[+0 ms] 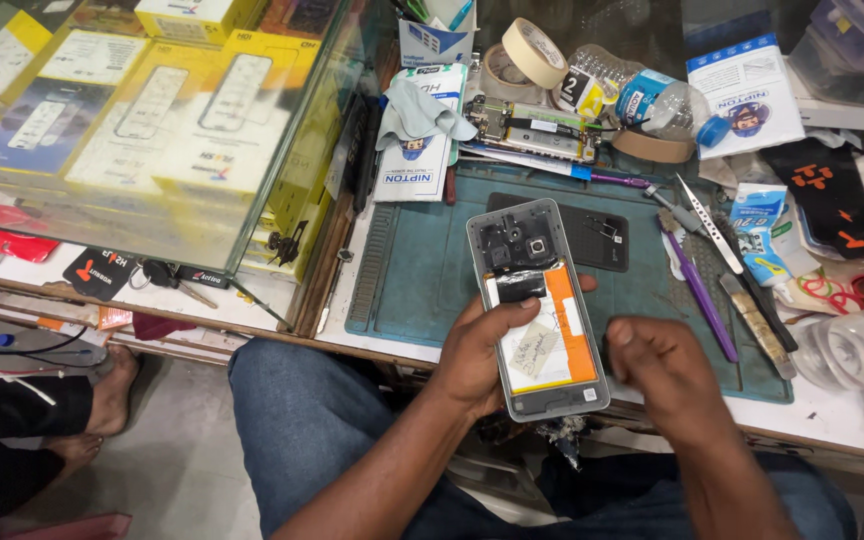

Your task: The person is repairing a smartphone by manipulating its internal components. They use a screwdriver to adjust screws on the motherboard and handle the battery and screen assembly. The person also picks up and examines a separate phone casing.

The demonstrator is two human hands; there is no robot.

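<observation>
Your left hand [480,352] grips the opened phone [537,305] at the surface's near edge; your right hand [664,372], blurred, is curled shut beside it

Mat [422,270] left free; tools [712,270] block right.

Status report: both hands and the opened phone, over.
Left hand grips opened silver phone with orange-edged battery. Right hand closed beside it, contents unclear. Nothing between them.

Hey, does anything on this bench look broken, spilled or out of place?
Nothing looks spilled. The phone in the left hand has its back off, battery exposed. A plastic bottle lies on its side among tape rolls behind the mat. The right hand is too blurred to judge.
</observation>
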